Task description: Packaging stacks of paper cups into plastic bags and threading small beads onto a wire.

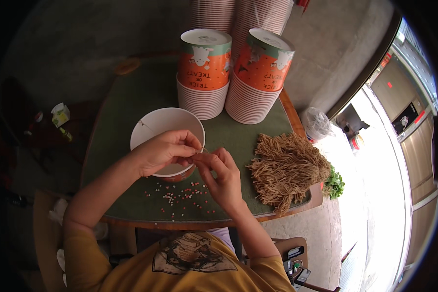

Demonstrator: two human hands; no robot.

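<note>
A paper bucket (168, 118), white inside and orange outside, stands upright on the green-covered table. Over its near right rim, my left hand (169, 150) pinches a thin cord (204, 149) that curves out by the fingertips. My right hand (220, 174) meets it there, thumb and forefinger closed at the same spot; the exact grip is hidden by the fingers. Another bit of cord (144, 124) shows at the bucket's far left wall. Small red and white beads (176, 195) lie scattered on the cloth between the bucket and the table's near edge.
Two stacks of upside-down orange-and-white buckets (204, 73) (259, 80) stand behind, with taller wrapped stacks (260, 17) beyond. A thick bundle of tan cords (287, 170) lies at the table's right edge. A plastic bag (316, 122) and a green plant (334, 184) are past it.
</note>
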